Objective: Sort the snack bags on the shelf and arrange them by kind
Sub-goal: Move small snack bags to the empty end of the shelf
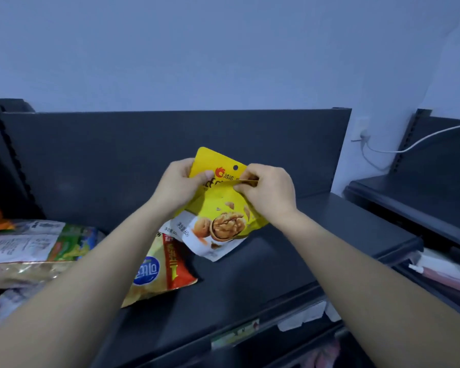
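Walnut bag (pixel 218 205) pinched at top between left hand (pixel 181 181) and right hand (pixel 270 192). Heaped snack bags (pixel 37 243) at left, partly behind left forearm (pixel 91 274).

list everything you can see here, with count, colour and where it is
walnut bag: one seen, yellow and white, centre, held over the shelf
chip bag: one, yellow and red, lying on the shelf, left
green bag: one, green and white, lying far left
shelf: one, dark grey, centre
cable: one, white, right, along the wall
left grip: one, bare hand, holds the walnut bag's upper left edge
right grip: one, bare hand, pinches its upper right edge
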`<state>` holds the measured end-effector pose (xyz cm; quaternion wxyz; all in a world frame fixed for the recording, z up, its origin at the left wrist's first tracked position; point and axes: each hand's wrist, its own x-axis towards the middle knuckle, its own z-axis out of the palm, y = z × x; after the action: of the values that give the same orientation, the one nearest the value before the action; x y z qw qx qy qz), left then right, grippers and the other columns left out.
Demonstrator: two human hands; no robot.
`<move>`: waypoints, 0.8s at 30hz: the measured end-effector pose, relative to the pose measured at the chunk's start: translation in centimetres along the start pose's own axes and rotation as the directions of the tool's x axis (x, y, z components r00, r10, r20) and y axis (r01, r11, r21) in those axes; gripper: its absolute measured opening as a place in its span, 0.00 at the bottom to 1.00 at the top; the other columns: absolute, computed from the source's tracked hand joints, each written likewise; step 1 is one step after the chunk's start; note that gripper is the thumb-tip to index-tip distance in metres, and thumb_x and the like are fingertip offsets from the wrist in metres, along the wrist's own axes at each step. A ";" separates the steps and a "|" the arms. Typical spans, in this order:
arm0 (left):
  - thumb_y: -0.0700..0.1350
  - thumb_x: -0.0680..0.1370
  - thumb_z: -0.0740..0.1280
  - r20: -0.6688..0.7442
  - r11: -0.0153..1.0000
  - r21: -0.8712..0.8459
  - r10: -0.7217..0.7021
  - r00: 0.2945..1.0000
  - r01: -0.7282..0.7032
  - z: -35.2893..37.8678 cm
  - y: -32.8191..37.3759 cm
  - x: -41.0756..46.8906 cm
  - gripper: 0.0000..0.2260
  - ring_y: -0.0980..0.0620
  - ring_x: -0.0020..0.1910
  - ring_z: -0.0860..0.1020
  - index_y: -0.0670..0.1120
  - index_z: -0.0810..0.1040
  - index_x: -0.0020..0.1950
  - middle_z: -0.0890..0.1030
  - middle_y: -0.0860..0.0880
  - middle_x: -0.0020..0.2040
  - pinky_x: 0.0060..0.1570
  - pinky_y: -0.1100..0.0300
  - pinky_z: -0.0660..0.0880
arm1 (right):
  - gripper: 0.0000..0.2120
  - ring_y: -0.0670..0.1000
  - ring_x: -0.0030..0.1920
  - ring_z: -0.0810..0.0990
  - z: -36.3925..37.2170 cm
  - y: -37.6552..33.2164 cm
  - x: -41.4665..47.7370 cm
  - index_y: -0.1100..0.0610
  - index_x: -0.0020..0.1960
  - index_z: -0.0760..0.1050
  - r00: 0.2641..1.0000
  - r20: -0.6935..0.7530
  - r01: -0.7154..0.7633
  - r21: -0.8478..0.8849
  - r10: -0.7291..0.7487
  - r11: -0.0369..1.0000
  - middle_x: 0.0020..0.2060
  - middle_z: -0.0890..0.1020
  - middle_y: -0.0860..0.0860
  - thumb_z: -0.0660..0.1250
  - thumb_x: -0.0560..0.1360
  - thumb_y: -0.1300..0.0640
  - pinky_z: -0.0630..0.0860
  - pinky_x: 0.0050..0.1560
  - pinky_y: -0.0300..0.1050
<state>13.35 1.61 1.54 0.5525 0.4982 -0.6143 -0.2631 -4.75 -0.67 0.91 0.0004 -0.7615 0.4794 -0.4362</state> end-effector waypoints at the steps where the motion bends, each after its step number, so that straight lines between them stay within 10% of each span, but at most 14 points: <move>1: 0.42 0.78 0.68 0.026 1.000 0.012 -0.004 1.000 0.004 1.1 0.3 -0.3 0.06 0.55 0.36 0.80 0.50 0.79 0.42 0.83 0.51 0.39 0.41 0.56 0.77 | 0.06 0.54 0.44 0.80 -0.6 0.5 0.0 0.53 0.43 0.81 1.000 0.003 -0.006 -0.013 0.006 1.000 0.41 0.84 0.48 0.74 0.71 0.52 0.72 0.48 0.47; 8: 0.34 0.71 0.74 0.069 0.997 0.053 -0.057 0.996 0.053 7.9 2.0 -1.1 0.10 0.49 0.35 0.82 0.48 0.80 0.41 0.84 0.48 0.37 0.39 0.52 0.80 | 0.07 0.53 0.46 0.79 -5.4 4.9 -1.0 0.54 0.45 0.80 0.997 -0.077 0.007 0.014 -0.006 1.000 0.41 0.83 0.49 0.74 0.71 0.52 0.73 0.52 0.51; 13: 0.32 0.72 0.72 -0.106 0.981 -0.148 -0.143 0.984 0.127 12.9 2.8 -0.8 0.10 0.53 0.32 0.82 0.48 0.79 0.42 0.83 0.49 0.37 0.34 0.58 0.78 | 0.47 0.54 0.72 0.63 -8.4 9.3 -1.9 0.54 0.77 0.56 0.978 -0.084 -0.192 0.027 0.193 0.981 0.71 0.66 0.53 0.77 0.67 0.45 0.62 0.70 0.53; 18: 0.31 0.73 0.70 -0.110 0.902 -0.376 -0.271 0.956 0.212 17.1 3.1 0.3 0.09 0.42 0.44 0.82 0.46 0.79 0.45 0.84 0.44 0.44 0.45 0.48 0.80 | 0.64 0.53 0.72 0.66 -9.7 15.5 -1.6 0.52 0.78 0.46 0.856 0.215 -0.512 0.478 0.470 0.714 0.74 0.66 0.52 0.82 0.57 0.40 0.65 0.71 0.57; 24: 0.31 0.75 0.67 -0.049 0.768 -0.562 -0.400 0.915 0.306 21.4 2.8 3.2 0.08 0.45 0.40 0.82 0.43 0.78 0.46 0.83 0.44 0.43 0.38 0.51 0.80 | 0.27 0.43 0.52 0.80 -10.2 20.8 -1.1 0.54 0.64 0.72 0.786 0.505 -0.601 0.491 0.356 0.630 0.55 0.82 0.47 0.78 0.68 0.56 0.72 0.42 0.30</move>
<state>-7.38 -5.16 -0.04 0.6601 0.4478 -0.3609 -0.4832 -26.87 -6.83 -2.26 0.4606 -0.6233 0.4843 -0.4060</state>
